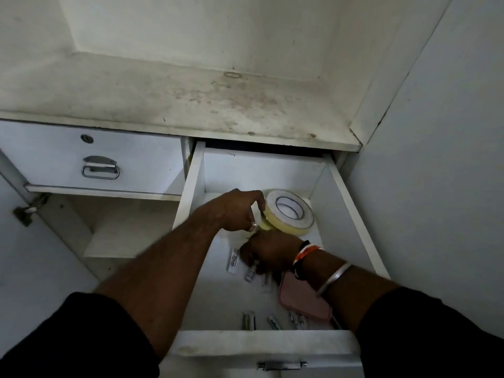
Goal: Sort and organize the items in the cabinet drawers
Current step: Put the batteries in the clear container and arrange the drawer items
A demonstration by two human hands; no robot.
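The white right-hand drawer (pixel 351 214) is pulled out. At its back lies a tilted roll of yellowish tape (pixel 289 211). My left hand (pixel 240 210) grips the roll's left edge with its fingertips. In the middle of the drawer my right hand (pixel 270 253) is curled down over small white batteries; one battery (pixel 250 274) sticks out under its fingers. Another battery (pixel 233 260) lies just left of it. A pink pouch (pixel 302 298) lies under my right wrist. Several more batteries (pixel 274 321) lie along the drawer's front.
The left drawer (pixel 90 156) is closed, with a metal handle and a keyhole. Below it is an open shelf compartment (pixel 117 230). A stained cabinet top (pixel 177 91) runs above the drawers. A wall (pixel 441 159) stands close on the right.
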